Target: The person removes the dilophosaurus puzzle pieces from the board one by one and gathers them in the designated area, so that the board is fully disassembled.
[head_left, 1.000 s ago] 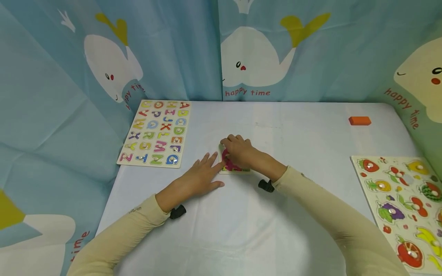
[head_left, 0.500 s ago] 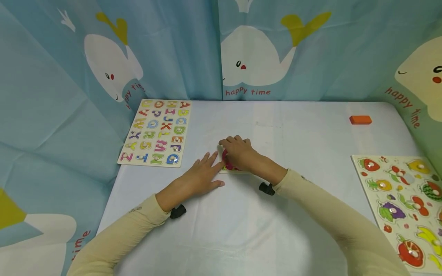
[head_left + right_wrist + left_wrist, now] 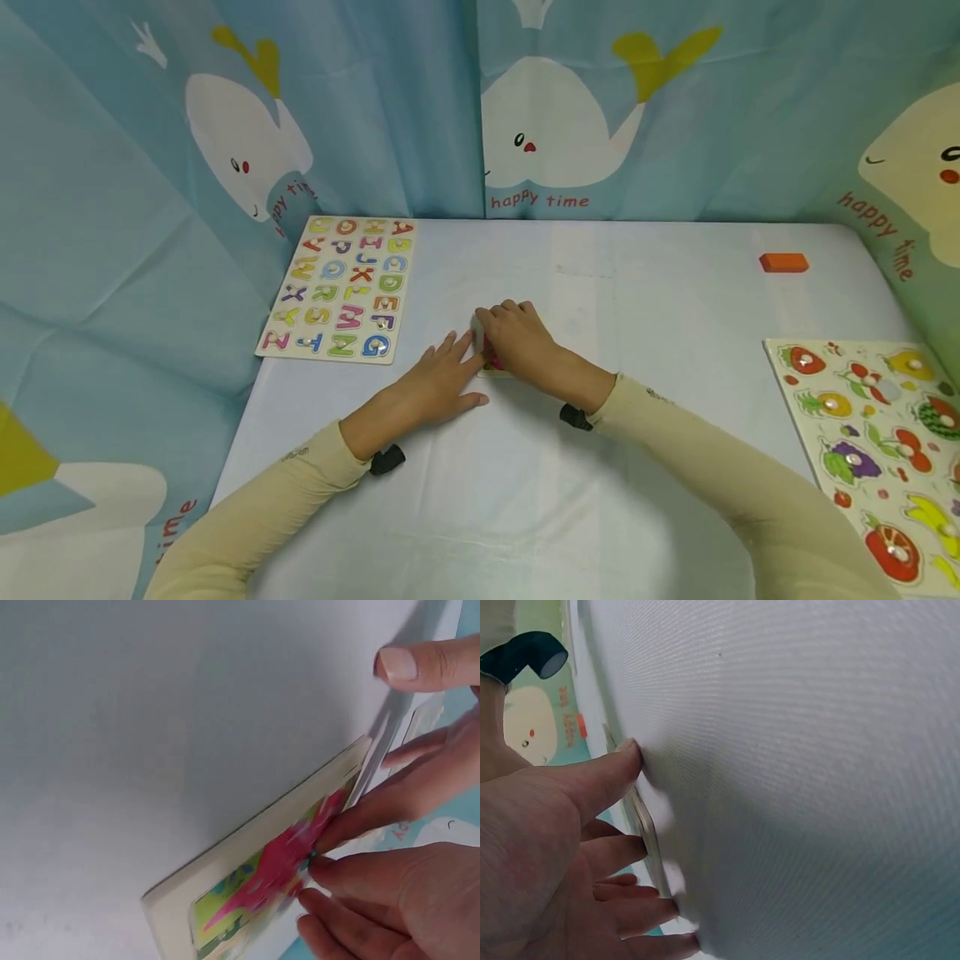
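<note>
A small jigsaw puzzle (image 3: 279,862) with a pink dinosaur picture lies in a pale wooden tray (image 3: 225,859) at mid-table. My right hand (image 3: 521,343) bends over it and hides much of it in the head view. In the right wrist view its fingertips gather on the picture's surface; whether they pinch a piece is hidden. My left hand (image 3: 438,383) lies spread at the tray's left side, its fingers mostly straight. One left finger (image 3: 360,821) reaches onto the picture's edge, and the left thumb (image 3: 615,776) stands apart from the tray's edge.
An alphabet peg board (image 3: 337,292) lies at the table's left back. On the right is a fruit peg board (image 3: 817,475), with an orange block (image 3: 783,263) farther back. Blue whale-print curtains (image 3: 420,108) stand behind and beside the white table (image 3: 480,517).
My right hand has shifted slightly, its wrist a little lower and nearer, and it covers more of the puzzle. My left hand has stayed in place.
</note>
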Tool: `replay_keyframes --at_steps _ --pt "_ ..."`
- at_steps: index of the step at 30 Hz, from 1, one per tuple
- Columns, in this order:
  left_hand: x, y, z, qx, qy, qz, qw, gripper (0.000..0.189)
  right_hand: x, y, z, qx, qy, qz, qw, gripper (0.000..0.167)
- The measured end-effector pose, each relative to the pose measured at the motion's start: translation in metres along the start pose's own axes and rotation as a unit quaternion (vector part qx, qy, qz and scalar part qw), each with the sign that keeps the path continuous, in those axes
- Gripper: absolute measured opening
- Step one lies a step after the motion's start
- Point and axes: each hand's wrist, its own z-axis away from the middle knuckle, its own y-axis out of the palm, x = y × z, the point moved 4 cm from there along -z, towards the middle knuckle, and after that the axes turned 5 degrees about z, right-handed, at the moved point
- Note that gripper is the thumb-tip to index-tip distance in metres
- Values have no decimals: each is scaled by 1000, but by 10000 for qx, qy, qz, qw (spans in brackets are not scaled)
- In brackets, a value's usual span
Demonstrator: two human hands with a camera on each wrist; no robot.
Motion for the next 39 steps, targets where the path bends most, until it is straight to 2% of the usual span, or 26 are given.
replay_keyframes --at_steps 4,10,16,26,39 --pt "1 0 1 8 -40 42 10000 73 -4 1 -6 215 70 -283 9993 48" --pt "0 -1 1 -32 25 108 9999 71 -10 0 -13 814 367 -606 9942 57" --pt "0 0 1 -57 12 138 9999 70 -13 1 -15 1119 377 -659 9908 58" --pt "0 0 1 -77 70 87 9999 71 -17 3 -16 1277 444 -976 9860 61" --pt "0 0 1 -77 46 139 9999 72 -21 5 -17 1170 481 -1222 9844 57"
